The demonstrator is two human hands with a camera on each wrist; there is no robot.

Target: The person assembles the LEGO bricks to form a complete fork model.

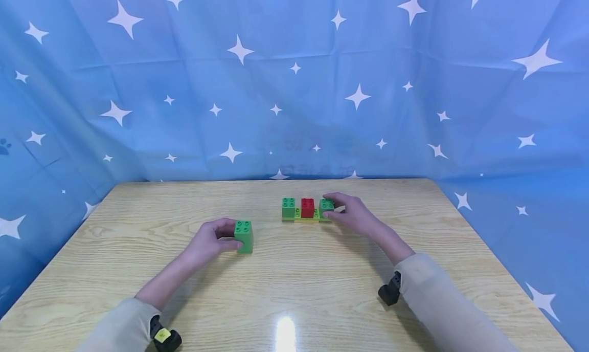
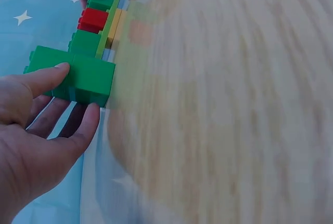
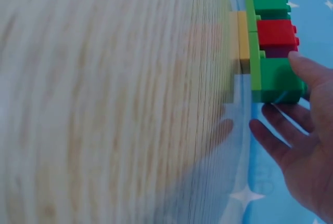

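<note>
My left hand [image 1: 209, 243] pinches a stack of two green bricks [image 1: 245, 240], upright over the table at centre left; the seam between them shows in the left wrist view. At the table's far side, my right hand [image 1: 353, 215] grips the right-end green brick [image 3: 281, 78] with thumb and fingers. That brick sits on a light green plate [image 3: 254, 57], beside a red brick [image 1: 307, 209] in the middle and another green brick [image 1: 288, 209] at the left end. Under the plate's middle is a yellow-orange piece [image 3: 243, 42].
The wooden table [image 1: 285, 285] reaches back to a blue star-patterned cloth [image 1: 294, 86] behind its far edge. A bright light reflection [image 1: 286, 334] lies at the front. Each wrist carries a small black camera [image 1: 390, 290].
</note>
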